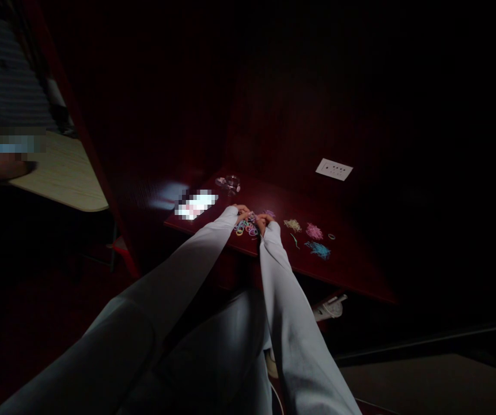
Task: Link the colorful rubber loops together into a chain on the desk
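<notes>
Sleeves, pale, one pair (282,276): extended over the near edge of a dark red table (282,253); loose loops could be dragged off by a cuff. Multicoloured loops, one heap (252,230): placed near that edge, just beside and partly hidden by the hands; a spill might be caused by a nudge. Left hand (241,210) and right hand (265,219): fingers curled, tips brought close together; whether anything is pinched cannot be told. Blue pile (318,249), green strip (295,241), pink pile (314,231), cream pile (292,225): set apart, though colours could be mixed by a sweeping forearm, or misjudged in dim light. Lit screen (196,205): laid beyond the left cuff; glare may be cast. Clear container (233,183): stood farther back.
</notes>
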Available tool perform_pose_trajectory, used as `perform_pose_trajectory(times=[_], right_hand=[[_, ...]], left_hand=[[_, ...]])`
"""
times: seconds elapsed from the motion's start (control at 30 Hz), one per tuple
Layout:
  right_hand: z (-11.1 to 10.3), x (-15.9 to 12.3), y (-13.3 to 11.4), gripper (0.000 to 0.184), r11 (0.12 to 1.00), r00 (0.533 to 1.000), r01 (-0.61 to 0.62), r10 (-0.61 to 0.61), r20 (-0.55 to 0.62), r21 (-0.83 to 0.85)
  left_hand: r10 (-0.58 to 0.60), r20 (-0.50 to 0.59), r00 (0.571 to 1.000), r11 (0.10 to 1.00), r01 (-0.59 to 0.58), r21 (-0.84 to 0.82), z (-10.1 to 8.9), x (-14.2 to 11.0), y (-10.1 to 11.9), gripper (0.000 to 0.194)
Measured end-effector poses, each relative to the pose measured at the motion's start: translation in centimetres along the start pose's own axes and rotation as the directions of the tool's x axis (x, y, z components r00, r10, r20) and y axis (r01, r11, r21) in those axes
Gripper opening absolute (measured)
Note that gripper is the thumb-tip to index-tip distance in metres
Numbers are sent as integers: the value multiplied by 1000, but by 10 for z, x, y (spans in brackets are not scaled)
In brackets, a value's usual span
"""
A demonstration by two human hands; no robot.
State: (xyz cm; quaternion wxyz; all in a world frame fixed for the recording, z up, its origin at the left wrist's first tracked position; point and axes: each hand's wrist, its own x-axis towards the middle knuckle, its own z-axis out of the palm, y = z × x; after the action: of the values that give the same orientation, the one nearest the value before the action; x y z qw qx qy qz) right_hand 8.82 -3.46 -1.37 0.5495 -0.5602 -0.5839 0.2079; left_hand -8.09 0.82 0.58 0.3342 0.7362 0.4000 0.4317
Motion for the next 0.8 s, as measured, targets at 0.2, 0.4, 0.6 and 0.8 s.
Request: perform_pose_trajectory(times=[0.2, 0.4, 0.6, 0.8], right_hand=[[-3, -1, -2, 31, 994, 999, -49, 48, 10, 99], [-3, -4, -5, 34, 986, 997, -69, 71, -4, 153], [-5, -8, -10, 34, 977, 996, -73, 82, -34, 200], [-7, -12, -13, 36, 974, 990, -96, 115, -79, 206]], left_hand=[[6, 11, 1000, 998, -6, -58, -2, -2, 2, 38], [-4, -5, 1000, 997, 4, -72, -1, -2, 3, 43], [-33, 2, 999, 997, 33, -68, -1, -2, 6, 46], [-20, -25, 999, 998, 18, -61, -2, -4, 8, 44]])
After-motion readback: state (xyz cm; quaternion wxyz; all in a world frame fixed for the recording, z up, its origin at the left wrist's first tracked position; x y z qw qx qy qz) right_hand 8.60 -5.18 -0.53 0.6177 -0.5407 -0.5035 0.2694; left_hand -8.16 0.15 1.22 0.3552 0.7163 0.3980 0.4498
